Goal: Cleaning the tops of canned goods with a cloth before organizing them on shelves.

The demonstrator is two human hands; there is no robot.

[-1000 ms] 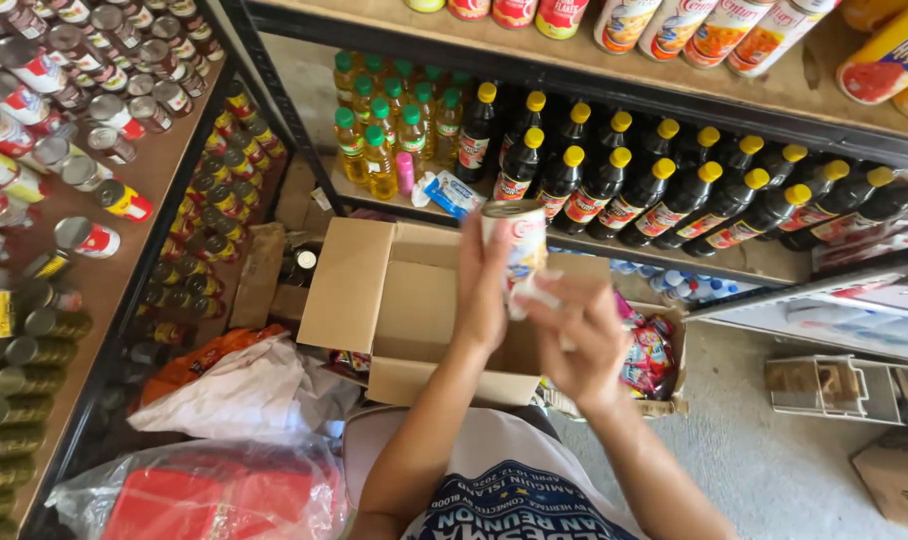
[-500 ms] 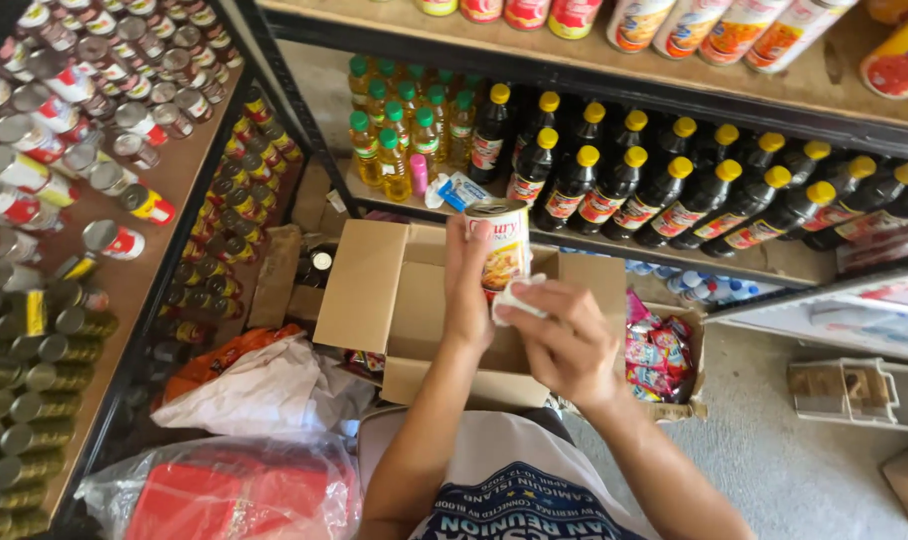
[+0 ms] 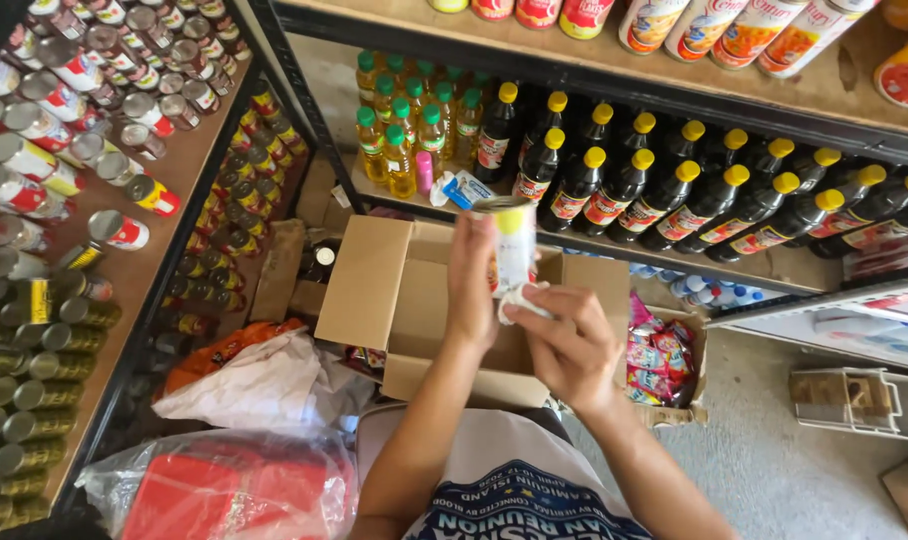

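Note:
My left hand (image 3: 471, 285) grips a labelled tin can (image 3: 512, 243) upright above an open cardboard box (image 3: 394, 300). My right hand (image 3: 566, 340) holds a small white cloth (image 3: 519, 298) pressed against the can's lower side. Both hands are in front of my chest, over the box's far flaps.
Dark sauce bottles with yellow caps (image 3: 664, 195) and oil bottles with green caps (image 3: 404, 130) fill the shelf ahead. Several cans (image 3: 64, 150) line the wooden shelf on the left. A white plastic bag (image 3: 264, 385) and a red bundle in clear plastic (image 3: 224, 490) lie near my feet. Snack packets (image 3: 659, 355) sit right of the box.
The can has turned in my left hand while the right hand's cloth has slid down along its side. The view has shifted slightly.

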